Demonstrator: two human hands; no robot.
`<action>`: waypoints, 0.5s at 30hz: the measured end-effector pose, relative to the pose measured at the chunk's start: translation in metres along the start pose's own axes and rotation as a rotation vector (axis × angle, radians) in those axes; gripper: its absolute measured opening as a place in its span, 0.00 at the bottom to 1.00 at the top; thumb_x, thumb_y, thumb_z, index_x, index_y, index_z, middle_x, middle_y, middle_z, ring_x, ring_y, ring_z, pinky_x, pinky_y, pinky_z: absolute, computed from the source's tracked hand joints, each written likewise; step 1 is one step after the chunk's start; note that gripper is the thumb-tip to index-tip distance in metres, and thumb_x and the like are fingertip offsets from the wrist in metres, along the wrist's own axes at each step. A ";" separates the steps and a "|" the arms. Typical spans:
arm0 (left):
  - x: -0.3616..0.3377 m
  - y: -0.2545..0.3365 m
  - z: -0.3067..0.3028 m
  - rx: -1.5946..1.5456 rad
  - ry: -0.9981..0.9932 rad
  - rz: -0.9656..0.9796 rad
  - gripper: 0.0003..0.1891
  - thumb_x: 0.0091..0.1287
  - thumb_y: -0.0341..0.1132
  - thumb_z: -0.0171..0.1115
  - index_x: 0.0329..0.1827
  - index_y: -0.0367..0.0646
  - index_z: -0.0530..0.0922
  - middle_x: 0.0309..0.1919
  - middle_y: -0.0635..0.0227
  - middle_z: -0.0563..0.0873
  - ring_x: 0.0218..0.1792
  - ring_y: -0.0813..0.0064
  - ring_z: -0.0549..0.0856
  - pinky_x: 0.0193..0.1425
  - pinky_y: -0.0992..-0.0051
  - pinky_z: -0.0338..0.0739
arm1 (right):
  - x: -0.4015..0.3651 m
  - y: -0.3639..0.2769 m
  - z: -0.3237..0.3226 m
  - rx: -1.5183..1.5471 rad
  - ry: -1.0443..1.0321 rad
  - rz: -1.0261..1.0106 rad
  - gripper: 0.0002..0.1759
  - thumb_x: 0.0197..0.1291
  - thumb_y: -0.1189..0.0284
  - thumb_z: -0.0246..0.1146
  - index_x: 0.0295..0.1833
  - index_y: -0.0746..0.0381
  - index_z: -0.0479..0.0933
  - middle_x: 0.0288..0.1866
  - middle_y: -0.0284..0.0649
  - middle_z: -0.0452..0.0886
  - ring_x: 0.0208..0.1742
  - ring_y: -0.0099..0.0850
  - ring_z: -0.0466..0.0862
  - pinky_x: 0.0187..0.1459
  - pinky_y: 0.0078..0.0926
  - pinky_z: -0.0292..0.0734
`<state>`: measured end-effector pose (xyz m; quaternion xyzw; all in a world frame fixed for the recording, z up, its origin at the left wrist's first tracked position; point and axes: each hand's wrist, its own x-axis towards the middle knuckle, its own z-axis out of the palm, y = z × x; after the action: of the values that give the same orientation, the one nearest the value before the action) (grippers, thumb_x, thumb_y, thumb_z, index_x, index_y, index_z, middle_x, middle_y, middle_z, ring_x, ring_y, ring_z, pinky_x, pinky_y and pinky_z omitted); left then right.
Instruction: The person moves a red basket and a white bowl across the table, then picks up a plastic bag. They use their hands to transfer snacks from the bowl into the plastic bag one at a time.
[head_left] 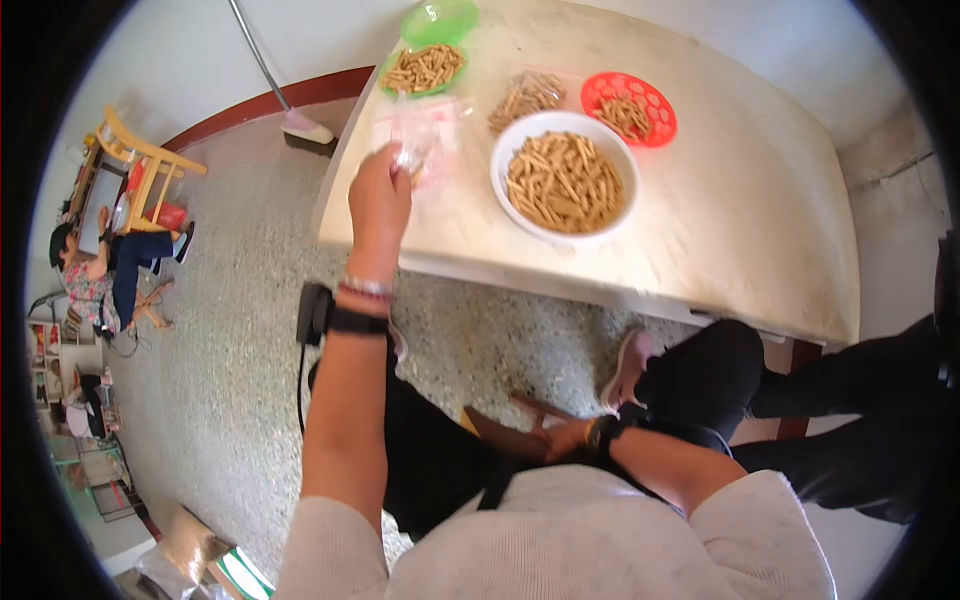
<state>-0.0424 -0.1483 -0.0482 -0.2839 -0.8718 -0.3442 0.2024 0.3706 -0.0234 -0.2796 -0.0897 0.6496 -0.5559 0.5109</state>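
Note:
My left hand (380, 195) reaches over the table's left side, its fingers closed on a clear plastic bag (425, 130) that lies among other thin, pink-marked plastic. Low down between my legs, my right hand (565, 438) is wrapped on the edge of a brown wooden stool (510, 437); part of its grip is hidden. A white bowl (632, 190) full of short, light-brown sticks (565, 180) stands to the right of my left hand. Behind the bowl lies a clear bag of similar sticks (528, 97).
A red perforated basket (665, 100) and a green plate (390, 85) hold more sticks. Behind the plate sits a green dish (440, 20). A broom (305, 127) leans left of the table. Further left, a seated person (95, 270) is near a wooden chair (150, 165). Another person's dark-clothed legs (850, 400) are at right.

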 end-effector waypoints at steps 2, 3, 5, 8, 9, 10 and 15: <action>-0.007 0.000 -0.004 -0.121 -0.040 -0.096 0.14 0.61 0.23 0.62 0.50 0.36 0.81 0.34 0.55 0.82 0.34 0.57 0.83 0.41 0.65 0.78 | 0.009 -0.004 0.007 0.039 0.066 0.024 0.36 0.47 0.57 0.73 0.62 0.62 0.76 0.54 0.49 0.84 0.59 0.43 0.82 0.59 0.37 0.75; -0.007 0.000 -0.009 -0.152 -0.056 -0.097 0.13 0.61 0.22 0.62 0.49 0.36 0.81 0.32 0.56 0.81 0.32 0.59 0.82 0.39 0.67 0.77 | 0.005 -0.028 0.006 0.058 0.076 0.075 0.33 0.47 0.57 0.73 0.58 0.62 0.78 0.51 0.50 0.85 0.57 0.44 0.83 0.58 0.38 0.76; 0.001 0.009 -0.020 -0.176 -0.129 -0.097 0.12 0.62 0.20 0.61 0.48 0.35 0.81 0.32 0.60 0.81 0.31 0.67 0.81 0.37 0.72 0.76 | 0.025 -0.013 0.019 0.031 0.109 0.074 0.30 0.49 0.55 0.72 0.55 0.62 0.80 0.47 0.52 0.86 0.51 0.47 0.85 0.54 0.40 0.77; 0.018 0.003 -0.022 -0.138 -0.194 -0.025 0.11 0.61 0.19 0.62 0.46 0.34 0.81 0.33 0.60 0.82 0.31 0.68 0.81 0.36 0.73 0.76 | 0.046 -0.045 0.006 0.064 -0.004 0.074 0.30 0.53 0.52 0.69 0.55 0.62 0.79 0.49 0.53 0.85 0.51 0.49 0.85 0.55 0.41 0.77; 0.025 -0.003 -0.018 -0.115 -0.177 0.057 0.10 0.59 0.18 0.63 0.45 0.34 0.81 0.33 0.58 0.82 0.31 0.64 0.82 0.36 0.72 0.76 | 0.051 -0.060 0.000 0.118 -0.005 0.051 0.31 0.55 0.51 0.69 0.56 0.62 0.79 0.51 0.53 0.85 0.52 0.50 0.85 0.55 0.42 0.77; 0.031 -0.007 -0.018 -0.121 -0.207 0.063 0.10 0.59 0.18 0.63 0.45 0.34 0.81 0.33 0.58 0.82 0.31 0.64 0.82 0.36 0.72 0.76 | 0.053 -0.084 -0.011 0.147 0.000 0.044 0.31 0.55 0.51 0.69 0.56 0.62 0.79 0.51 0.53 0.85 0.52 0.50 0.85 0.55 0.42 0.77; 0.065 -0.026 -0.014 -0.225 -0.413 0.146 0.10 0.59 0.17 0.65 0.43 0.33 0.81 0.34 0.56 0.82 0.32 0.61 0.82 0.36 0.72 0.77 | 0.103 -0.152 -0.042 0.259 0.121 -0.057 0.32 0.58 0.53 0.67 0.62 0.63 0.75 0.53 0.60 0.83 0.53 0.50 0.85 0.55 0.42 0.76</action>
<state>-0.1061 -0.1509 -0.0155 -0.4314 -0.8279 -0.3583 0.0113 0.2219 -0.1230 -0.2199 -0.0078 0.5993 -0.6538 0.4620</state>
